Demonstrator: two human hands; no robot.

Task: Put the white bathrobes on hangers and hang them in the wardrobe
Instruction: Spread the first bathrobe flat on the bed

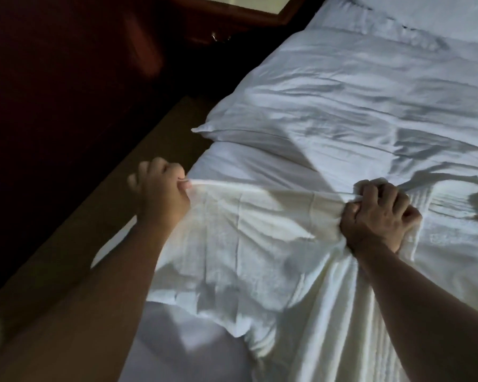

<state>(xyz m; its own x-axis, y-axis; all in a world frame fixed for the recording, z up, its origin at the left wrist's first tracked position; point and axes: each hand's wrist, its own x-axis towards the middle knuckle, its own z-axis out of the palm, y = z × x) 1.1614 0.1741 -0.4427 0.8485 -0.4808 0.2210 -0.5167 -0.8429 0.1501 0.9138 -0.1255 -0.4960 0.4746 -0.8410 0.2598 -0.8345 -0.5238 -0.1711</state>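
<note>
A white bathrobe [246, 244] of towelling cloth is stretched between my two hands above the bed's near edge. My left hand [163, 191] pinches its top edge at the left, fingers curled tight. At the right, my right hand [378, 213] grips a bunched fold of the same edge in a fist. The cloth hangs down from both hands toward me in folds. No hanger and no wardrobe are in view.
The bed [356, 106] with a rumpled white duvet fills the right and upper part. A pillow [439, 12] lies at the top right. A dark wooden nightstand [232, 20] stands beyond the bed's left side. Brown floor [75, 244] runs along the left.
</note>
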